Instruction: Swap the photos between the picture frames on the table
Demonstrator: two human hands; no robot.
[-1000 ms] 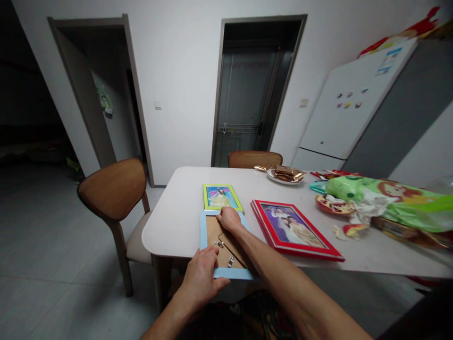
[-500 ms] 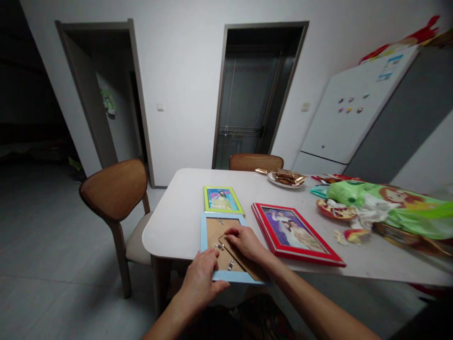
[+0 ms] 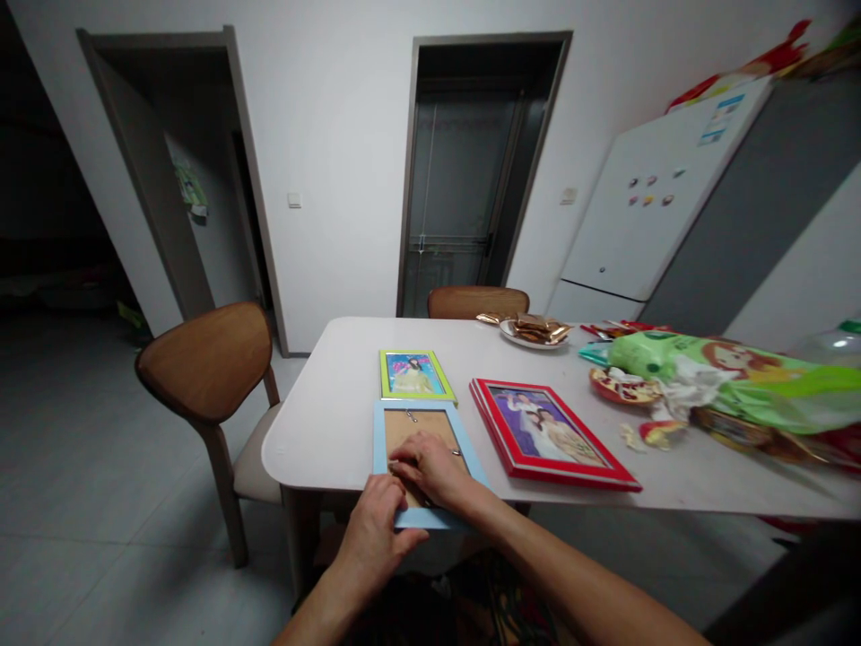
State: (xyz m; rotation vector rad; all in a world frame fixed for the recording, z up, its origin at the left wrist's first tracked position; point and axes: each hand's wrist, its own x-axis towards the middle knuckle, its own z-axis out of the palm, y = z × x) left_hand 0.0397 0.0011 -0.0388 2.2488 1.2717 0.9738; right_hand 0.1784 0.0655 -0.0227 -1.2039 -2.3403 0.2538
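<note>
A light blue picture frame point(image 3: 378, 437) lies back side up at the table's near edge, its brown backing board point(image 3: 396, 428) and small metal clips showing. My left hand point(image 3: 378, 522) grips the frame's lower left corner, thumb along the near side. Over the backing, my right hand point(image 3: 429, 465) has its fingers pinched together near the left clip; what they hold is hidden. Just beyond lies a yellow-green frame point(image 3: 385, 381) with a picture. Red frames point(image 3: 499, 446), stacked, lie to the right with a picture facing up.
A white plate point(image 3: 511, 337) of gold packets stands at the back. To the right are pomegranate pieces point(image 3: 622, 386), crumpled tissue and a green package point(image 3: 773, 381). Brown chairs point(image 3: 215, 359) stand left of and behind the white table point(image 3: 323, 404).
My right hand has moved left over the backing. The slanted brown flap it held up now lies lower, mostly hidden under the hand. The whole view has shifted slightly.
</note>
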